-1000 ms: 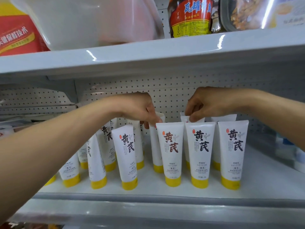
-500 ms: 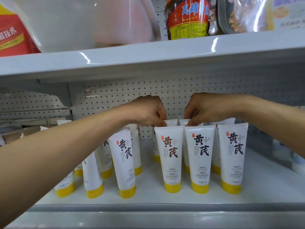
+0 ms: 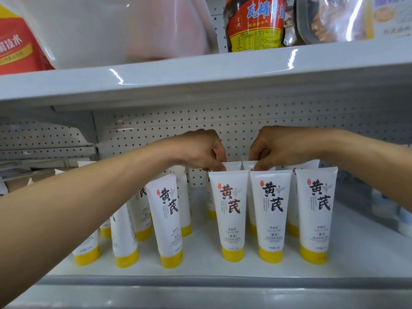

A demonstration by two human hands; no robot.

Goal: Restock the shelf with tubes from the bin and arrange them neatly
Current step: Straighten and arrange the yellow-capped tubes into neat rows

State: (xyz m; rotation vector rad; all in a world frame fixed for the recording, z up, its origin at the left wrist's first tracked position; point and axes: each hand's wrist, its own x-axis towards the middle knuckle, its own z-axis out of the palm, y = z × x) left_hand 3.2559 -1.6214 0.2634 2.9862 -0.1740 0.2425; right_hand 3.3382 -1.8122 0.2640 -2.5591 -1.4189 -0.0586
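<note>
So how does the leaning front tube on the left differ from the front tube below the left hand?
The leaning tube tilts left and stands apart; the centre tube is upright in a tight row. Both are white, standing on yellow caps, with the same print.

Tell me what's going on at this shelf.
A person is straightening white, yellow-capped tubes on the lower shelf. The left hand pinches the top edge of the left back-row tube, and the right hand pinches the top of the right back-row tube beside it. Before them the front three tubes stand upright in an even row; further left stands a leaning tube.
</note>
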